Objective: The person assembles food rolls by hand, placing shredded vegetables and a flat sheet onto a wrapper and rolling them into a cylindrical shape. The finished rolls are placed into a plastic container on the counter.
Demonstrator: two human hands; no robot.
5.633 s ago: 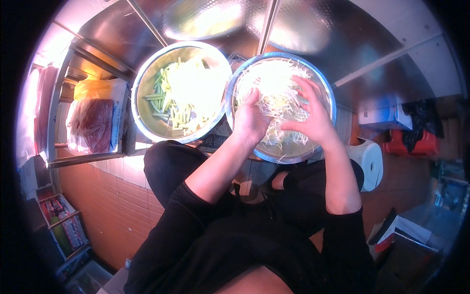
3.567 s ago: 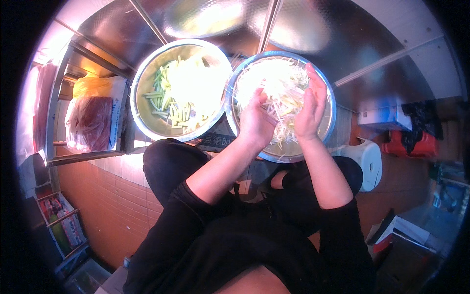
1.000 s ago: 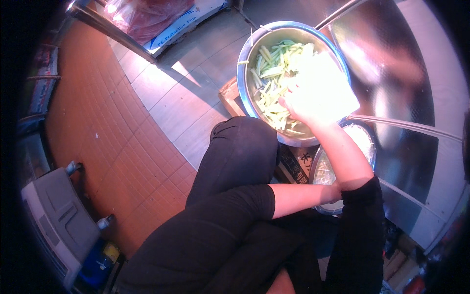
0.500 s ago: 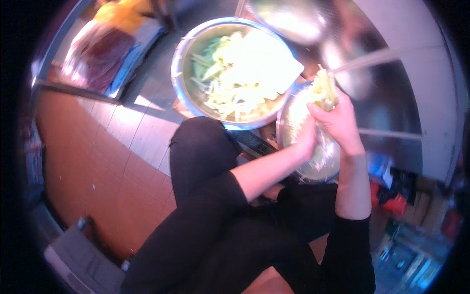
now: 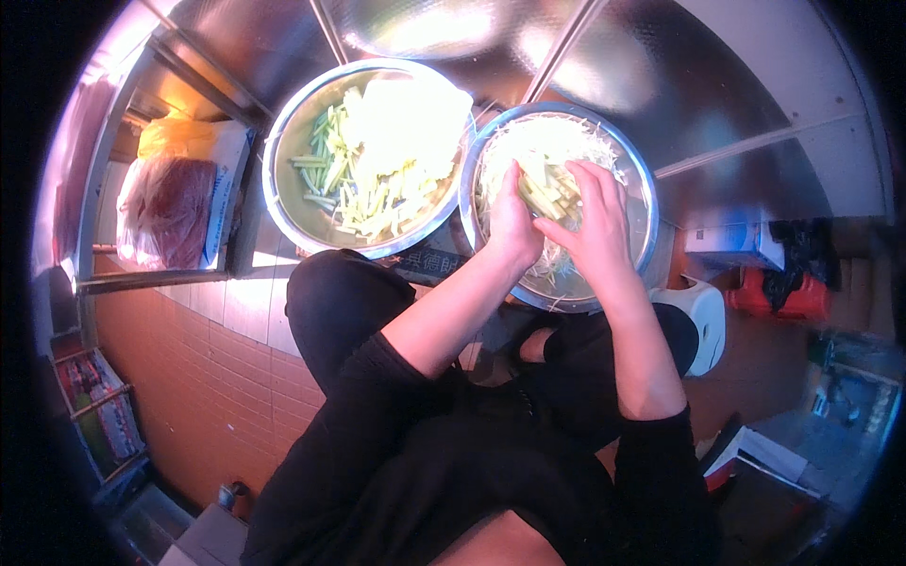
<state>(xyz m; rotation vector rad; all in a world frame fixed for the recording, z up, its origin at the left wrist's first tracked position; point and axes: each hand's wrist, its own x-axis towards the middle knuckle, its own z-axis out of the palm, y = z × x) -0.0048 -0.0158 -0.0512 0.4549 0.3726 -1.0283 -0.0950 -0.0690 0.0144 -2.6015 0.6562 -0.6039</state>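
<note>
My left hand [image 5: 514, 224] and my right hand [image 5: 595, 215] cup a bunch of cut pale-green vegetable stalks [image 5: 545, 191] between them. They are over the right metal bowl [image 5: 646, 203], which holds fine whitish shreds [image 5: 543, 135]. The left hand's fingers press along one side of the bunch, fingertips upward. Curved fingers of the right hand lie round the other side, its thumb toward me. Left of them stands a metal basin [image 5: 274, 174] with cut green and pale stalks [image 5: 377, 203]; strong glare washes out its upper part.
Behind the bowls rise shiny metal panels [image 5: 604, 71]. A shelf at the left bears a plastic-wrapped reddish bag [image 5: 165, 212]. At the right are a white stool [image 5: 703, 321] and a red container [image 5: 797, 297]. My bent knees [image 5: 344, 292] are close to the bowls.
The view has shifted, so both bowls appear farther left. The bunch, previously raised upright in my right hand at the bowl's far side, is now lower between both hands over the shreds.
</note>
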